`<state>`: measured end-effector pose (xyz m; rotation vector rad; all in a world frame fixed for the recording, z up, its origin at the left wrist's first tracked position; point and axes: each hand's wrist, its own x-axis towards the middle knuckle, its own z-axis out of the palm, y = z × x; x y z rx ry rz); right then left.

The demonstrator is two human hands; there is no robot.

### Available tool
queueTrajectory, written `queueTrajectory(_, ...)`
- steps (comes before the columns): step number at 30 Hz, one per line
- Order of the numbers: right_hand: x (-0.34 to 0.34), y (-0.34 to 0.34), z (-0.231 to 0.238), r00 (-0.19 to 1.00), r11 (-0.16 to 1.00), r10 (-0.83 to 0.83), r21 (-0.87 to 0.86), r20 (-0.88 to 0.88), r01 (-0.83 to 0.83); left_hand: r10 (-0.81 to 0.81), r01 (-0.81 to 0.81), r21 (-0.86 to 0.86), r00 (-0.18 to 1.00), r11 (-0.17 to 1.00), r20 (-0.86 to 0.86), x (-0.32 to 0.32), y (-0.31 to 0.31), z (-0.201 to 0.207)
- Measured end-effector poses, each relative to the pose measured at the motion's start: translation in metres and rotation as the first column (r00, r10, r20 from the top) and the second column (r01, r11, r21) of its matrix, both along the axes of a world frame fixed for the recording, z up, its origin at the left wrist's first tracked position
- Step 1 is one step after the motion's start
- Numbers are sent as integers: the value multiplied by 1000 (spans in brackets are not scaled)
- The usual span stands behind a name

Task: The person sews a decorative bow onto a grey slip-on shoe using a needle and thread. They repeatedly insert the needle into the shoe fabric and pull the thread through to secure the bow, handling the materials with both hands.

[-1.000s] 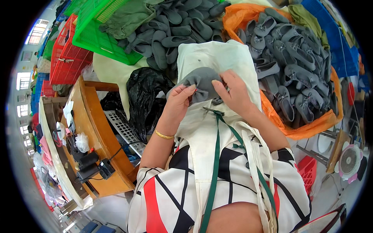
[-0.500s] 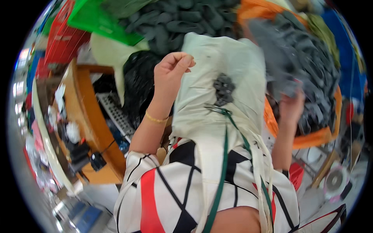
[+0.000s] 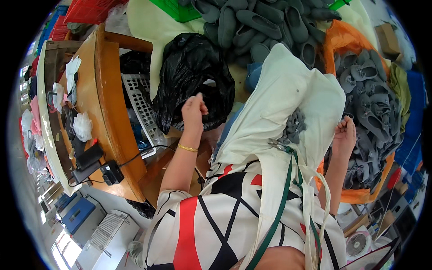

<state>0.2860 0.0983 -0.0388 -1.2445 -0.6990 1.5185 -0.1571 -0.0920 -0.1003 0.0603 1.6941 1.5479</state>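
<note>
My left hand (image 3: 194, 109) is closed above a black plastic bag (image 3: 180, 67); whatever its fingers may hold is too small to make out. My right hand (image 3: 344, 135) has curled fingers beside the grey slip-on shoes (image 3: 371, 103) heaped in an orange bag (image 3: 338, 38). A tiny dark curve shows at its fingertips, and I cannot tell whether it is held. Across my lap lies a white apron (image 3: 279, 94), carrying a small clump of dark grey pieces (image 3: 294, 127). Small metal snips (image 3: 276, 144) rest there on a green cord (image 3: 288, 180).
More grey shoes (image 3: 261, 22) are piled ahead near a green crate (image 3: 177, 11). To the left stands a wooden table (image 3: 108, 90) with a power adapter (image 3: 111, 172) and cable, next to a white perforated basket (image 3: 141, 103). A fan (image 3: 358, 243) sits at lower right.
The grey shoe blurred in my right hand before is gone from it; that hand now hangs by the orange bag. My left hand has moved from over the apron to above the black bag.
</note>
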Motion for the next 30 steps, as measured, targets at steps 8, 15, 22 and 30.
queueTrajectory(8,-60,10,9,876,971,152,95,458,-219,-422,418,-71,905,906,-60,53,-8,-39)
queueTrajectory(15,-56,13,-5,861,967,164,94,482,-237,-868,673,-581,480,458,-129,17,-40,-56)
queueTrajectory(22,-65,10,-5,800,971,121,96,587,-218,-977,287,-934,67,212,-201,-56,11,-54)
queueTrajectory(30,-69,8,-6,776,971,94,116,623,-210,-933,1,-996,352,88,-82,-124,3,-97)
